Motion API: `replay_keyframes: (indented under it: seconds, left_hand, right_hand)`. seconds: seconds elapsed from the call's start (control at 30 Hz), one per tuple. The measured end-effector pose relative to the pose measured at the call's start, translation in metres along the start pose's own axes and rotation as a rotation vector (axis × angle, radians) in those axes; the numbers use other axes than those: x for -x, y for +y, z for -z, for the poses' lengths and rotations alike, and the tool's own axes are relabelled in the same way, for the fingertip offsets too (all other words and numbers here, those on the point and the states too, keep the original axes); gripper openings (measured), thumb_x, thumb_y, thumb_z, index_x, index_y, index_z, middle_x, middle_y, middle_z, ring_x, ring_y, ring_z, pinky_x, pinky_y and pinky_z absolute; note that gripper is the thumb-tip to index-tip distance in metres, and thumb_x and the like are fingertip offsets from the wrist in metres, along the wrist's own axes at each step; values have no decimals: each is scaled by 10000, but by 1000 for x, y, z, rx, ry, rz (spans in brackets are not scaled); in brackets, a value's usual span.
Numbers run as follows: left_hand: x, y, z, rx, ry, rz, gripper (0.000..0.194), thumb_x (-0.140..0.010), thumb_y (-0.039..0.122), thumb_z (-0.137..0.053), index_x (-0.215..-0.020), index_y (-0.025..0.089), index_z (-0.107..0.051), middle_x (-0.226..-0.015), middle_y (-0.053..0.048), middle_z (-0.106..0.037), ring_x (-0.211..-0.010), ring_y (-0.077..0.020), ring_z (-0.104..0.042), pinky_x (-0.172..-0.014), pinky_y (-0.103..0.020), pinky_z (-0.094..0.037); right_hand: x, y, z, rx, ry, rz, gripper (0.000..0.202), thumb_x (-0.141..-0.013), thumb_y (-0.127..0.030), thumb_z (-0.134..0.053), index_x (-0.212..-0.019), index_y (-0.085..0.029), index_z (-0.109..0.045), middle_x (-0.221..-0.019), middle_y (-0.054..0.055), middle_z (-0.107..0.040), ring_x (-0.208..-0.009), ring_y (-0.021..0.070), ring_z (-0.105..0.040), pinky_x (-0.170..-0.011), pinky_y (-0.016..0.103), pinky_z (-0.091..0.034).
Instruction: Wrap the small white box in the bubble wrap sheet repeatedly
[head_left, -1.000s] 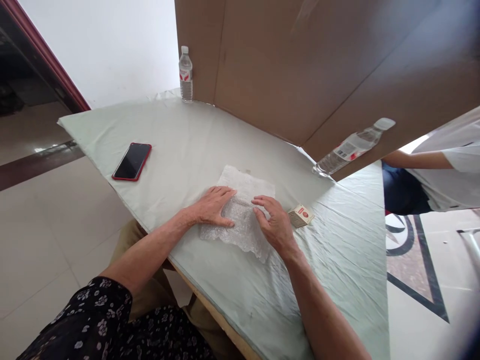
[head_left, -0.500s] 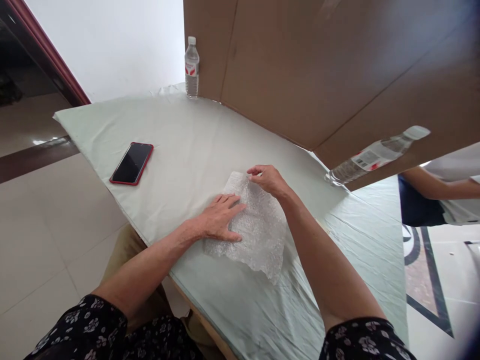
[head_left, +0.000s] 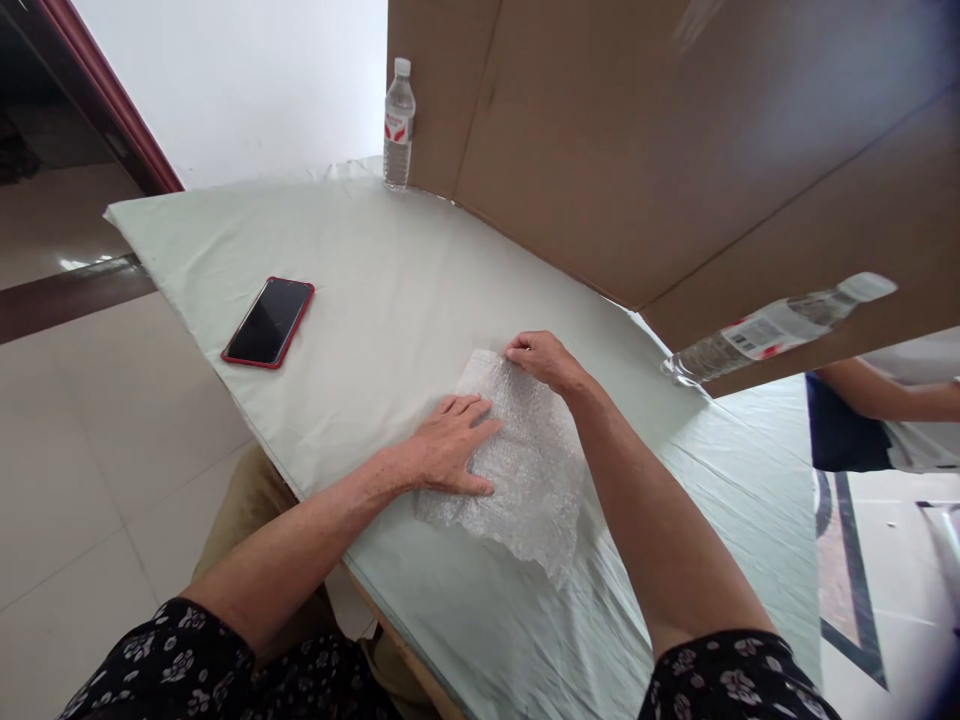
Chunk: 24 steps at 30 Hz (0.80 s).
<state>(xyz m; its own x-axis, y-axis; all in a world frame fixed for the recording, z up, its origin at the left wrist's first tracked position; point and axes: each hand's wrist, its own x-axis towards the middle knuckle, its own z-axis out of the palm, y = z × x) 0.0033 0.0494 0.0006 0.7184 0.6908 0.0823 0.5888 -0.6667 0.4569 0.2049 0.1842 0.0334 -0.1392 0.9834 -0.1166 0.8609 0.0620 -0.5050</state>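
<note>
Lying on the pale green tablecloth (head_left: 360,290), near the table's close edge, the bubble wrap sheet (head_left: 525,460) is under both hands. The left hand (head_left: 454,445) rests on its left part, fingers spread wide; the right hand (head_left: 541,358) pinches its far edge between thumb and fingers. Left of it lies a red-edged smartphone (head_left: 270,322). Beyond, an upright water bottle (head_left: 399,125) and, to the right, another water bottle (head_left: 780,328) stand by a brown cardboard panel (head_left: 600,130). Far right shows another person's arm (head_left: 885,390).
</note>
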Motion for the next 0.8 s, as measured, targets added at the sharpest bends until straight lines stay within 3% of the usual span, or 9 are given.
replay_keyframes:
  seconds: [0.23,0.4,0.53,0.63,0.7,0.8]
  left_hand:
    - [0,-1,2,3,-32,4,861,-776,595,-697,-1473,170,-423,-1613,-194,-307,-1515,-368,-235,-1207,-506,-240]
    - [0,-2,2,-16,-29,10,845,-774,594,-698,-1468,198,-426,-1606,-177,-332,-1512,-364,-249,-1202,-501,-238]
    - [0,-1,2,-21,-27,15,845,-777,593,-689,-1471,193,-420,-1614,-172,-319,-1514,-360,-246,-1204,-485,-230]
    - [0,0,4,-17,-39,20,871,-777,588,-686,-1487,173,-398,-1611,-187,-320,-1515,-358,-245,-1207,-481,-228]
    - [1,1,5,-14,-44,24,880,-778,582,-683,-1493,161,-389,-1608,-195,-324,-1516,-355,-246,-1208,-484,-227]
    - [1,0,5,-21,-37,36,870,-782,573,-676,-1491,159,-388,-1608,-190,-331,-1512,-342,-262,-1215,-481,-218]
  right_hand:
    - [1,-7,-6,85,124,-19,150,-768,-199,-536,-710,-194,-674,-803,65,-703,-763,192,-587,-706,298,-423]
    - [18,-7,9,70,257,-34,211,-857,-258,-451,-828,-205,-653,-842,68,-700,-778,200,-596,-728,320,-428]
    - [61,-9,15,-74,339,16,224,-893,-344,-436,-832,-213,-607,-747,36,-666,-690,183,-589,-717,330,-440]
    - [108,-9,-2,-87,331,106,299,-929,-407,-410,-796,-221,-602,-780,54,-684,-758,206,-619,-744,350,-468]
    - [139,-6,-21,-48,315,216,291,-934,-434,-445,-901,-224,-644,-1014,92,-724,-945,238,-648,-849,384,-490]
    - [177,4,-48,117,243,301,380,-922,-445,-520,-1202,-221,-644,-1359,143,-634,-1248,313,-574,-1018,483,-442]
